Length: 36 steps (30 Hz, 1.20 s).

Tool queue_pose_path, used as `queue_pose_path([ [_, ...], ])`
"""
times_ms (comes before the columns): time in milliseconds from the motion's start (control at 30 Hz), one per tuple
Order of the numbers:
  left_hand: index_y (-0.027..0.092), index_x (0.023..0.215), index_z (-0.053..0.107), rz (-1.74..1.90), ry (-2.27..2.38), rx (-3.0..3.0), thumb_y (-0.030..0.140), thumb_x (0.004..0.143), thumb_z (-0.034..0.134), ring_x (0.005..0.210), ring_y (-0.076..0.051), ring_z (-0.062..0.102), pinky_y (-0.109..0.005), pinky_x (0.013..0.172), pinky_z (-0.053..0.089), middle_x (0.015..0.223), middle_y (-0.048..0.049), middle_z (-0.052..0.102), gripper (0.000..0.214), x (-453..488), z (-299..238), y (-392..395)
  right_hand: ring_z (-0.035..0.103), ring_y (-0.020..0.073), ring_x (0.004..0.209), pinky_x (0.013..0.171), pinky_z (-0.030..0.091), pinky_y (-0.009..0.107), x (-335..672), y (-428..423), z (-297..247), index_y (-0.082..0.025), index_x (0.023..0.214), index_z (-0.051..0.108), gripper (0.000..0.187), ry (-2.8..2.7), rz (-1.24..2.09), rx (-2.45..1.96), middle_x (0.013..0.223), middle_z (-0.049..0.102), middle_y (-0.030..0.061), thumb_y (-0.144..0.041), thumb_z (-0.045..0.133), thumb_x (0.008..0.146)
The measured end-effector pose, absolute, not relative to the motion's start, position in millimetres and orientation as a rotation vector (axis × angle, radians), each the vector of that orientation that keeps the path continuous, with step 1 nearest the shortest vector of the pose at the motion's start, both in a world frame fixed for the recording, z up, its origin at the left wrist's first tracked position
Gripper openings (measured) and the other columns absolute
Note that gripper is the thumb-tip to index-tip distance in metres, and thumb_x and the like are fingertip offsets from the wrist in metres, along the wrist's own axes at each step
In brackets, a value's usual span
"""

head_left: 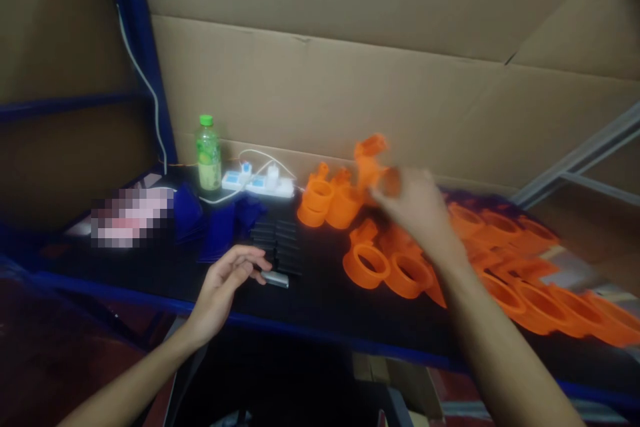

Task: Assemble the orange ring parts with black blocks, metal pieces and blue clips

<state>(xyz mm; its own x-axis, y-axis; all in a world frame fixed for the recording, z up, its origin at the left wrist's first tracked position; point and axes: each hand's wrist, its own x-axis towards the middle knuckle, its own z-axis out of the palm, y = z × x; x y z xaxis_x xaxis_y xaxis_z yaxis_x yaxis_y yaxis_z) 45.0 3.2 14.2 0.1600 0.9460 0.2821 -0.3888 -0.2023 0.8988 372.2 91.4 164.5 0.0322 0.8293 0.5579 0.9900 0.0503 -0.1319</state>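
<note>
**Spotter A:** Nearest you, the blue front edge of the surface (320,300) runs under both your forearms. The bare black top just behind it, between your arms, is your open room.

**Spotter B:** Your left hand (227,280) is low there, fingers loosely bent and apart, gripping nothing. A silver piece (276,278) lies just beside its fingertips, with the black ribbed pieces (277,240) right behind.

**Spotter A:** Your right hand (415,203) is farther back and raised. It is blurred, with the fingers closed on an orange part (370,160) held above the surface.

**Spotter B:** Orange rings (365,265) crowd under that arm and out to the right edge, so it is tight there.

**Spotter A:** Left of the ribbed pieces lie blue pieces (220,227).

**Spotter B:** Farther back, a power strip (260,184) and a bottle (209,155) stand near the cardboard wall (350,80), which closes the far side. A blue post (143,47) bounds your left corner.
</note>
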Motion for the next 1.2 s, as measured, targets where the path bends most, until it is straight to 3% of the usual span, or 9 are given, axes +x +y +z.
queue_pose_path([
  [67, 0.018, 0.128, 0.062, 1.409, 0.591, 1.170, 0.036, 0.094, 0.060, 0.108, -0.030, 0.065, -0.045, 0.091, 0.051, 0.119, -0.0158, 0.070, 0.039, 46.4, 13.3, 4.8, 0.059, 0.0303, 0.105, 0.090, 0.049, 0.043, 335.9, 62.7, 161.9, -0.020, 0.128, 0.060, 0.050, -1.859, -0.226, -1.608, 0.122, 0.063, 0.0137, -0.048, 0.064, 0.087],
  [167, 0.023, 0.141, 0.052, 1.464, 0.493, 1.114, 0.045, 0.089, 0.065, 0.127, -0.035, 0.054, -0.049, 0.098, 0.049, 0.140, -0.0169, 0.058, 0.058, 48.7, 11.7, 5.2, 0.063, 0.0194, 0.084, 0.074, 0.052, 0.033, 284.1, 20.5, 146.9, -0.025, 0.129, 0.060, 0.046, -2.093, 0.361, -1.298, 0.113, 0.068, 0.0057, -0.047, 0.065, 0.089],
  [233, 0.024, 0.140, 0.053, 1.450, 0.483, 1.060, 0.049, 0.088, 0.067, 0.128, -0.034, 0.054, -0.047, 0.100, 0.048, 0.142, -0.0156, 0.056, 0.060, 49.1, 12.2, 3.1, 0.063, 0.0168, 0.085, 0.074, 0.052, 0.029, 259.9, 0.4, 133.6, -0.025, 0.130, 0.061, 0.047, -2.233, 0.641, -1.143, 0.112, 0.068, 0.0037, -0.047, 0.068, 0.088],
  [300, 0.020, 0.129, 0.061, 1.391, 0.528, 1.003, 0.048, 0.090, 0.064, 0.119, -0.032, 0.061, -0.044, 0.097, 0.050, 0.133, -0.0157, 0.062, 0.048, 48.4, 15.0, 0.0, 0.064, 0.0154, 0.088, 0.076, 0.052, 0.028, 247.2, -11.0, 120.8, -0.025, 0.129, 0.062, 0.043, -2.285, 0.761, -1.042, 0.112, 0.069, 0.0034, -0.044, 0.066, 0.091],
  [467, 0.013, 0.094, 0.071, 1.415, 0.626, 0.901, 0.049, 0.095, 0.056, 0.087, -0.024, 0.068, -0.036, 0.082, 0.053, 0.095, -0.0125, 0.071, 0.040, 44.4, 24.7, -1.9, 0.062, 0.0170, 0.095, 0.079, 0.051, 0.029, 250.0, -15.2, 92.0, -0.021, 0.111, 0.070, 0.022, -2.220, 0.379, -1.089, 0.103, 0.069, 0.0058, -0.032, 0.052, 0.101],
  [633, 0.011, 0.091, 0.072, 1.333, 0.666, 0.949, 0.052, 0.098, 0.046, 0.076, -0.022, 0.066, -0.033, 0.073, 0.052, 0.084, -0.0126, 0.070, 0.049, 40.8, 23.3, 2.9, 0.060, 0.0216, 0.094, 0.068, 0.047, 0.032, 257.2, -14.3, 64.9, -0.021, 0.107, 0.070, 0.017, -2.557, -0.142, -1.239, 0.097, 0.066, 0.0065, -0.021, 0.057, 0.097],
  [733, 0.010, 0.092, 0.072, 1.321, 0.690, 0.971, 0.051, 0.098, 0.046, 0.074, -0.022, 0.066, -0.033, 0.073, 0.052, 0.082, -0.0129, 0.071, 0.049, 40.0, 23.4, 3.5, 0.059, 0.0200, 0.089, 0.062, 0.043, 0.031, 259.7, -12.3, 55.9, -0.021, 0.102, 0.070, 0.014, -2.599, -0.279, -1.241, 0.094, 0.065, 0.0053, -0.018, 0.058, 0.095],
  [967, 0.011, 0.110, 0.066, 1.244, 0.649, 0.953, 0.049, 0.097, 0.049, 0.066, -0.022, 0.066, -0.031, 0.063, 0.052, 0.074, -0.0106, 0.071, 0.043, 40.2, 31.9, 0.4, 0.058, 0.0178, 0.084, 0.062, 0.041, 0.030, 268.0, -8.6, 48.0, -0.019, 0.089, 0.066, 0.012, -2.508, -0.207, -1.250, 0.089, 0.064, 0.0045, -0.021, 0.057, 0.097],
  [1200, 0.017, 0.117, 0.058, 1.196, 0.631, 0.960, 0.044, 0.097, 0.052, 0.056, -0.021, 0.066, -0.029, 0.054, 0.050, 0.070, -0.0084, 0.072, 0.034, 40.5, 29.7, -1.6, 0.060, 0.0150, 0.086, 0.069, 0.045, 0.025, 278.8, -11.5, 71.0, -0.020, 0.090, 0.064, 0.009, -2.204, 0.280, -1.243, 0.092, 0.064, 0.0032, -0.022, 0.058, 0.096],
])
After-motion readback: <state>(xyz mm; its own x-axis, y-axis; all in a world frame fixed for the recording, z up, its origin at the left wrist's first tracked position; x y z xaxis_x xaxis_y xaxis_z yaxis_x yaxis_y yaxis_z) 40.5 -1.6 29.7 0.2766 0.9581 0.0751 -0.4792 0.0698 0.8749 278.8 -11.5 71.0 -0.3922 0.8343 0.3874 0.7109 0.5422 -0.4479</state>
